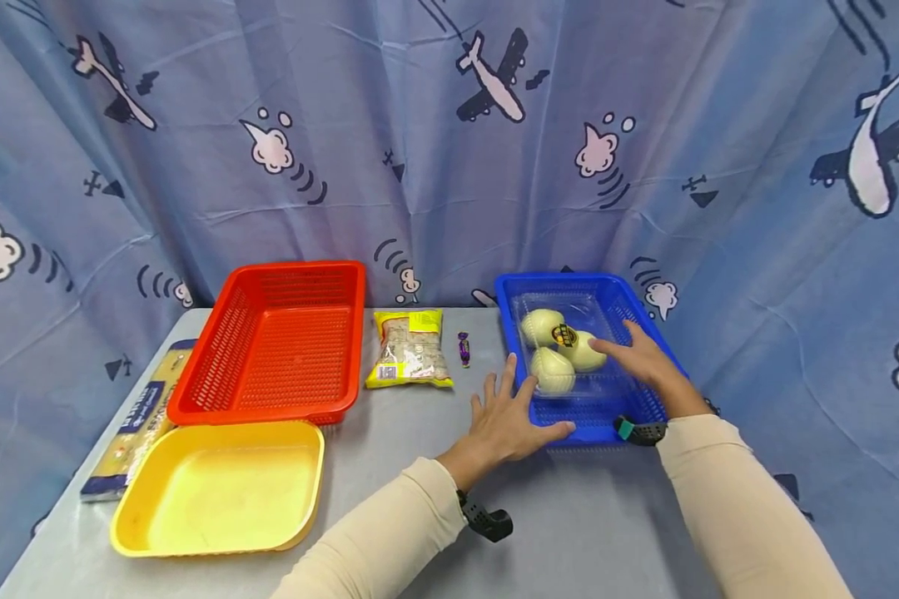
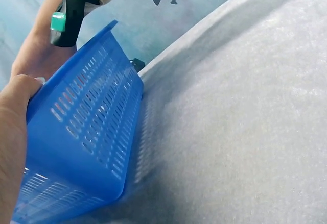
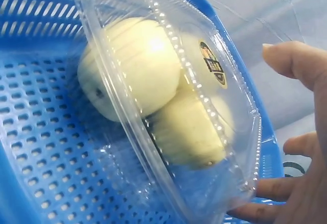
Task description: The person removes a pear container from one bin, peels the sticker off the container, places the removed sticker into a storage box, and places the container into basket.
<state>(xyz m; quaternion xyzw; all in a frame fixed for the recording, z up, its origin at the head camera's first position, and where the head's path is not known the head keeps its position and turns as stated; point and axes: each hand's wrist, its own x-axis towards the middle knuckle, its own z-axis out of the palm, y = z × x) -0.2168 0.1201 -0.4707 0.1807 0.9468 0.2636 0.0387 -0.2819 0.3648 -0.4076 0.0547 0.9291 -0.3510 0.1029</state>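
Observation:
A blue perforated basket [image 1: 562,434] holds a clear plastic clamshell box [image 3: 250,132] with 3 pale yellow-green round fruits [image 1: 553,372] inside and a black-and-gold label on the lid. My left hand [image 1: 500,423] is spread at the basket's near left corner, its thumb reaching over the front rim. In the left wrist view that thumb [image 2: 23,89] lies right at the blue rim. Over the basket's right side is my right hand [image 1: 648,366], fingers apart. The right wrist view has its lower fingertips [image 3: 250,211] right at the box's edge, thumb raised away from the lid.
Left on the grey table [image 1: 389,466] stand a red basket [image 1: 295,358] and a yellow tray [image 1: 225,491], beside a long flat package [image 1: 146,408]. A yellow-edged clear bag [image 1: 412,349] and a small purple-wrapped candy [image 1: 464,349] lie mid-table. A patterned curtain [image 1: 419,150] hangs behind.

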